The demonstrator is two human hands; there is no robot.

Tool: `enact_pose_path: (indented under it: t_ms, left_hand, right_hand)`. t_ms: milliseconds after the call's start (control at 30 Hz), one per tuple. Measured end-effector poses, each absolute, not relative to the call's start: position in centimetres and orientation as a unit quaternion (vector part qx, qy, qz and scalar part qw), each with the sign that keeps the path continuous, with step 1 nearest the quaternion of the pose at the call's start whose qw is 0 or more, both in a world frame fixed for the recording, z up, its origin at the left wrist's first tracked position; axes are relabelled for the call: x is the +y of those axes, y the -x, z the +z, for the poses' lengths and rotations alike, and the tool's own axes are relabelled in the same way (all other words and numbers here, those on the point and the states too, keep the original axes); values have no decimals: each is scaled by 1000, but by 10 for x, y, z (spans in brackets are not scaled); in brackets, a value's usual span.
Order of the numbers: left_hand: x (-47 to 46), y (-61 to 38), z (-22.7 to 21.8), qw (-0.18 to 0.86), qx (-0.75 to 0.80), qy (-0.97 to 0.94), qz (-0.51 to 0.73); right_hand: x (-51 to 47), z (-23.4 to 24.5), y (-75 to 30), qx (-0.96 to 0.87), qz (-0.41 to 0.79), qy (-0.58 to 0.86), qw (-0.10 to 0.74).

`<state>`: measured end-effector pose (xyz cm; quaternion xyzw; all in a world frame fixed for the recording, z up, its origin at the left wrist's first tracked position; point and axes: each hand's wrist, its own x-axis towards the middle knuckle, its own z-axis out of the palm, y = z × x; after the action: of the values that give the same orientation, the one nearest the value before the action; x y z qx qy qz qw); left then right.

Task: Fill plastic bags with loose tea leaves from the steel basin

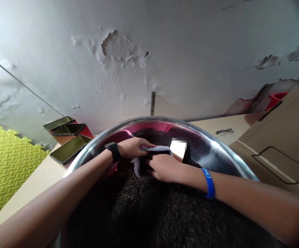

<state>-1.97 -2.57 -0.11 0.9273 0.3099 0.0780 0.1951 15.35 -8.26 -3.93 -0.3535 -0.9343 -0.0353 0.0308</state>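
A large shiny metal bowl (216, 146) sits right in front of me, filled with dark loose tea leaves (144, 210). Over the leaves both hands hold a small clear plastic bag (140, 165) with dark contents. My left hand (132, 147), with a black watch on its wrist, grips the bag's top edge. My right hand (165, 168), with a blue wristband, is closed round the bag's side from the right. A small scoop-like object (180, 150) stands in the leaves just behind the bag; part of it is blurred out.
Three flat greenish-gold tins (69, 137) lie stacked at the left of the pale table (32, 182). Eyeglasses (225, 131) rest at the back right. A yellow-green foam mat (7, 162) covers the floor at left. A peeling white wall (139, 62) rises behind.
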Motion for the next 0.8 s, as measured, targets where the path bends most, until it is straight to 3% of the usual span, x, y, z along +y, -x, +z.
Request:
enact_pose_path:
  t_ms: [400,633,800]
  left_hand:
    - [-24,21,-2,203,309,-924,100]
    - [-24,21,-3,191,352,-912,92]
    - [-21,22,-4,193,362,-907,97]
  right_hand:
    - [-99,-18,-145,-943,-65,303,120]
    - [-105,-27,-146,-912,-36,408,42]
    - [-101,-33,-147,-904,-68,419,60]
